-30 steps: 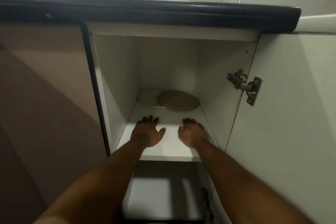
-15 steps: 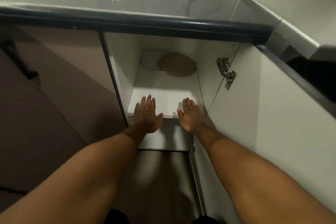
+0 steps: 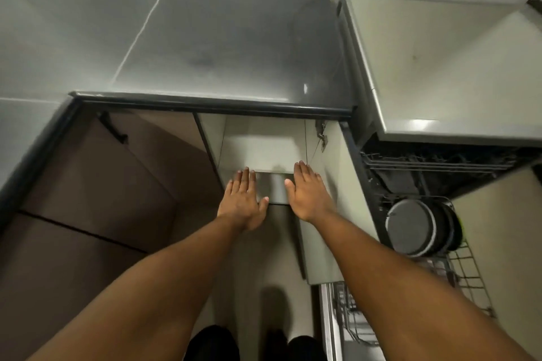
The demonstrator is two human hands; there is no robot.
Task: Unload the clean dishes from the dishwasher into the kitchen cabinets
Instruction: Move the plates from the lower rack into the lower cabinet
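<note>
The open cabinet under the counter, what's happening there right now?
A person stands at the open cabinet, both arms stretched toward it. The left hand and right hand are flat, fingers spread, and empty, in front of the white shelf. To the right, the dishwasher is open and its rack still holds dark round plates, so unloading isn't finished.

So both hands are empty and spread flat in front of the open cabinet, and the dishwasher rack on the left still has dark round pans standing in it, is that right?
Not quite. The dishwasher rack with the dark round pans standing in it is on the person's right, not the left; the head view shows this. The rest holds: the left hand and right hand are empty and spread flat in front of the open cabinet.
</note>
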